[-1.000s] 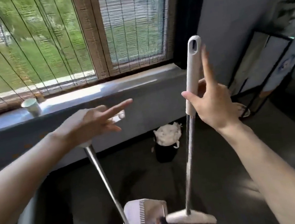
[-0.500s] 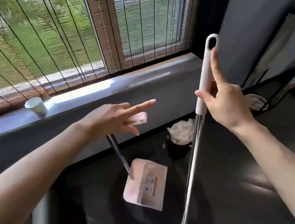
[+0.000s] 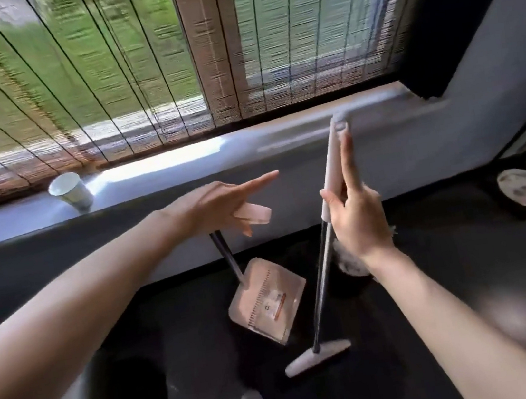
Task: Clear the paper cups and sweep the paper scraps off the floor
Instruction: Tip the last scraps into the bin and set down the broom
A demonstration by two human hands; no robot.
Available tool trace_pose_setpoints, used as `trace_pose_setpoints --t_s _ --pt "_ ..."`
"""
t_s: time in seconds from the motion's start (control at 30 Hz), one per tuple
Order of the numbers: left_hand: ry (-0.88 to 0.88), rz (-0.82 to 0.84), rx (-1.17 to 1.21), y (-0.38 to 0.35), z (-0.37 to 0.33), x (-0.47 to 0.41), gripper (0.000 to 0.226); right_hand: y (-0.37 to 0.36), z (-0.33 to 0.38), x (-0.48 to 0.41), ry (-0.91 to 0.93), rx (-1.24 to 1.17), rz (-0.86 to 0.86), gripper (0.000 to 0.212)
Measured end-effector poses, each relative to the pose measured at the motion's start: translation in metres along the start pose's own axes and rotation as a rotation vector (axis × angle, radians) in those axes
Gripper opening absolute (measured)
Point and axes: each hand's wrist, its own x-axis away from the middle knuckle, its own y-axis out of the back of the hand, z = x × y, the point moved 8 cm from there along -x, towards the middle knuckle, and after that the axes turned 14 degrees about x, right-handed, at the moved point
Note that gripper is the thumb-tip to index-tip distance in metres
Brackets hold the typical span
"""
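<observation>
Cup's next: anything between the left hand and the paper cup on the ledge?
Nothing visible between left hand and white paper cup on the grey window ledge, but that hand grips the pink dustpan's handle.

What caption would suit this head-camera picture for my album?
A left hand holds the dustpan, the right hand the broom; one paper cup sits on the windowsill.

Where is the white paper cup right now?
In the head view, the small white paper cup stands on the grey window sill, at upper left, just below the bamboo blind and beyond the left hand.
</observation>
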Motion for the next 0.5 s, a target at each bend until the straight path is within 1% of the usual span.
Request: trace_pose_setpoints --t_s 0.13,0.2,0.3,0.4,0.5 --pt "0.113 0.105 0.149 -0.027 0.050 -0.031 0.114 -0.058 -0.018 -0.010 0.018 -0.014 0.054 0.118" --pt "0.139 0.142 0.194 -0.033 0.073 -0.050 0.112 -0.085 -0.033 -0.018 0.012 -0.014 0.089 0.119" --pt "0.165 0.194 0.220 -0.040 0.095 -0.082 0.102 -0.121 -0.049 -0.031 0.016 0.010 0.126 0.120" --pt "0.235 0.231 0.386 -0.046 0.116 -0.102 0.092 -0.157 -0.057 -0.050 0.006 0.001 0.206 0.119" --pt "0.178 0.269 0.363 -0.047 0.146 -0.120 0.093 -0.186 -0.065 -0.078 -0.003 0.033 0.192 0.119"
